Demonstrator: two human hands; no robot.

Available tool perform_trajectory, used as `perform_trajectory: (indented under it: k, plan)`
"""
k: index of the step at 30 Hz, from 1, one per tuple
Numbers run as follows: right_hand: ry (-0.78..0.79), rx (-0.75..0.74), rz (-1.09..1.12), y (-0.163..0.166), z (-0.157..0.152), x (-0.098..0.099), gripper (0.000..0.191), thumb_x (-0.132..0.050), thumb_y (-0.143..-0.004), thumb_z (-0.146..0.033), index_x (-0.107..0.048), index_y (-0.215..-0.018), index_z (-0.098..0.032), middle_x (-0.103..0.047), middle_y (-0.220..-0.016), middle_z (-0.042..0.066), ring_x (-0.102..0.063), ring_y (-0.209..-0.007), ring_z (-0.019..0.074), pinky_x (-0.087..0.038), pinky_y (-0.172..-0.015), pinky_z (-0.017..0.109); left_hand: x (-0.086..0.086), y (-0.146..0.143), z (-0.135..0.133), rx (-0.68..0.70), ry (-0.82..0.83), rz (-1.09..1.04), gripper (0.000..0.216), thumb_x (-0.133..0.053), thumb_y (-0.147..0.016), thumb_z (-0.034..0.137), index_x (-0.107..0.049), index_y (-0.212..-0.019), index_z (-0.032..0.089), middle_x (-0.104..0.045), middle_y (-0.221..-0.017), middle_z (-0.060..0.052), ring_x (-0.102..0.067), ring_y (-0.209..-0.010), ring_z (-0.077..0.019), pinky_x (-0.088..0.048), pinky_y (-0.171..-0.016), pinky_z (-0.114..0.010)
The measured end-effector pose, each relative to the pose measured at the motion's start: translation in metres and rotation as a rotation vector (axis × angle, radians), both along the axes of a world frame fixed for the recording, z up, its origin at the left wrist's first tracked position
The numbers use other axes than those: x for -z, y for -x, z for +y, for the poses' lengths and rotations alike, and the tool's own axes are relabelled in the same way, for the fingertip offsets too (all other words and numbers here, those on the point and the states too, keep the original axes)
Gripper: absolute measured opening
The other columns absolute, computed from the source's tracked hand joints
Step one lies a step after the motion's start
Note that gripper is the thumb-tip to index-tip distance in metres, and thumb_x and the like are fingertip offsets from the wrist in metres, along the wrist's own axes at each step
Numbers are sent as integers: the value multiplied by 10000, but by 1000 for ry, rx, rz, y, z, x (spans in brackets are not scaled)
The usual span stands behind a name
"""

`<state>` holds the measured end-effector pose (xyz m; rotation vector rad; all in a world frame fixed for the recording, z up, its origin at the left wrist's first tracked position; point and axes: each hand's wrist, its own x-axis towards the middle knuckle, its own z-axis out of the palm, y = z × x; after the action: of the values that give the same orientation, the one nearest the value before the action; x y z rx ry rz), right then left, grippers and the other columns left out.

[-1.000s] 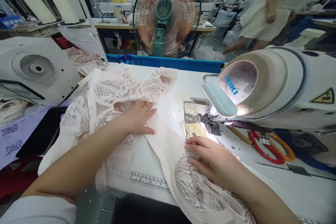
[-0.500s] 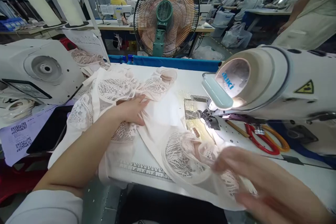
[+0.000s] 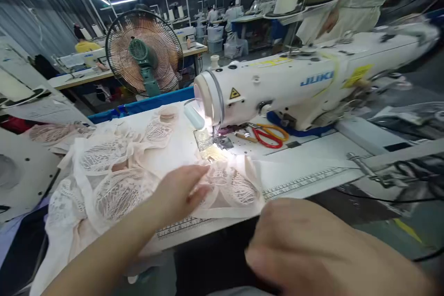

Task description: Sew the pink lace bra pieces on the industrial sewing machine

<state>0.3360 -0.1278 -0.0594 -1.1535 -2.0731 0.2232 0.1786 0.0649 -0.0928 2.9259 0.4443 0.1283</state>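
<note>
A pale pink lace bra [image 3: 239, 189] lies on the white machine table, near the needle area of the sewing machine [image 3: 211, 106]. My left hand [image 3: 180, 192] is at its left end, thumb and fingers closed on the fabric. By the table's front edge, close to the bra's right corner, my right hand [image 3: 298, 245] is curled and blurred; what its fingers hold, if anything, is hidden. More lace bras [image 3: 121, 189] are heaped left of my left hand, partly under my forearm.
Red-handled scissors [image 3: 267, 138] lie under the machine arm, with an orange handle beside them. A ruler strip [image 3: 308, 178] runs along the table's front. Behind the table stands a caged fan [image 3: 144, 53]. A person in light clothes [image 3: 364, 0] stands beyond the machine.
The view has swung to the right. The bra that was stretched out before the machine now lies compact by the needle area. My left hand has moved from the heap onto it.
</note>
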Motion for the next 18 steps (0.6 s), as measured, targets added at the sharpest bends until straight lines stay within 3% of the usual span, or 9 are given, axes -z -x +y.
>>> perform_trajectory:
  k: [3, 6, 8, 11, 15, 18]
  plan:
    - [3, 139, -75, -25, 4, 21, 289, -468, -877, -209, -489, -1165, -215, -660, -915, 59, -606, -855, 155, -491, -752, 271, 19, -21, -27, 283, -91, 13, 623, -523, -820, 449, -349, -1330, 135, -520, -1240, -154, -417, -1206, -294, -318, -1021, -478]
    - [121, 334, -122, -48, 5, 58, 308, -499, -857, -228, -519, -1162, -191, -620, -1066, 99, -551, -1031, 196, -477, -850, 327, 21, -23, -28, 321, -183, 187, 305, -528, -822, 266, -548, -1118, 197, -606, -965, -102, -543, -974, -262, -375, -930, -486]
    - [210, 363, -196, -53, 7, 79, 380, -521, -845, -280, -511, -1213, -186, -545, -1220, 126, -460, -1167, 244, -431, -929, 399, 7, -12, -20, 284, -142, 301, 158, -477, -800, 139, -608, -866, 198, -582, -804, -57, -548, -793, -201, -449, -755, -368]
    - [297, 244, -222, -40, 16, 94, 467, -572, -808, -349, -505, -1244, -196, -504, -1278, 124, -410, -1209, 270, -366, -980, 444, -30, 10, -4, 166, -169, 364, 188, -461, -714, 26, -560, -648, 172, -534, -719, -40, -503, -696, -175, -406, -604, -292]
    - [267, 91, -125, -13, 37, 89, 313, -558, -819, -338, -597, -1088, -183, -636, -1025, 84, -553, -984, 208, -414, -890, 376, -69, 37, 25, 6, -461, 384, 281, -403, -661, -46, -583, -624, 167, -543, -769, -75, -509, -787, -229, -410, -698, -369]
    - [135, 192, -75, -7, 56, 84, 224, -485, -860, -277, -607, -1011, -165, -634, -1000, 91, -553, -959, 196, -424, -842, 348, -79, 50, 50, -77, -549, 467, 290, -420, -632, -23, -630, -676, 171, -563, -908, -107, -504, -912, -283, -390, -804, -433]
